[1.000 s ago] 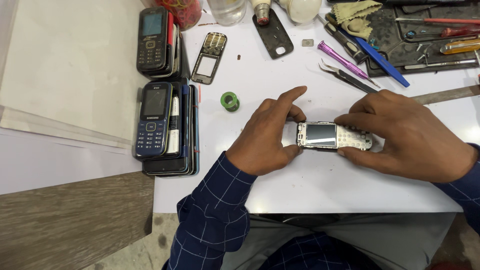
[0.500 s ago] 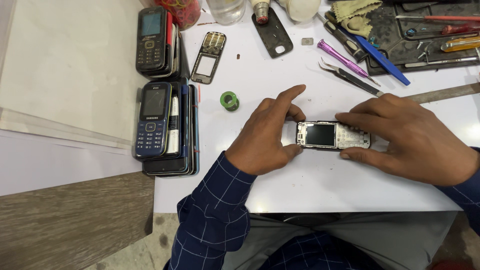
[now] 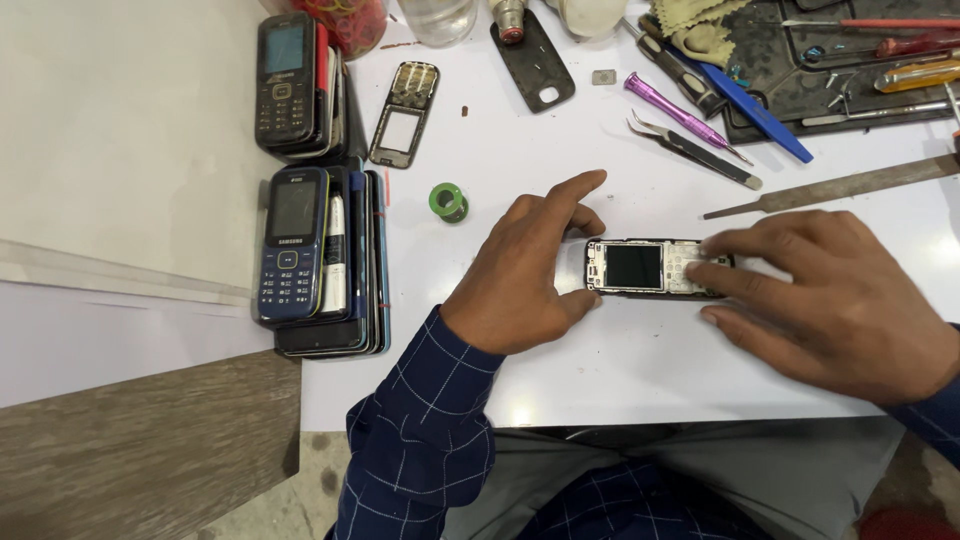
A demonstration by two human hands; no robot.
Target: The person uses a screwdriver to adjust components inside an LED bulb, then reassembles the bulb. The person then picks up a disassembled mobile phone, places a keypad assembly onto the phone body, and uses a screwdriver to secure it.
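Reassembly step, by the look of it — left hand [image 3: 525, 275] pinches the screen end of the bare phone body [image 3: 655, 268] flat on the white worktop [image 3: 620, 370], right hand [image 3: 830, 300] fingertips press its keypad end, no closed grip — next likely needs the loose front frame [image 3: 405, 112].

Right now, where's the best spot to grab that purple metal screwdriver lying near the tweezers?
Probably the thick knurled purple handle of the purple metal screwdriver, pinched across its width from above: it lies flat and diagonal, its thin tip close beside the black tweezers, so the upper-left end seems freer.
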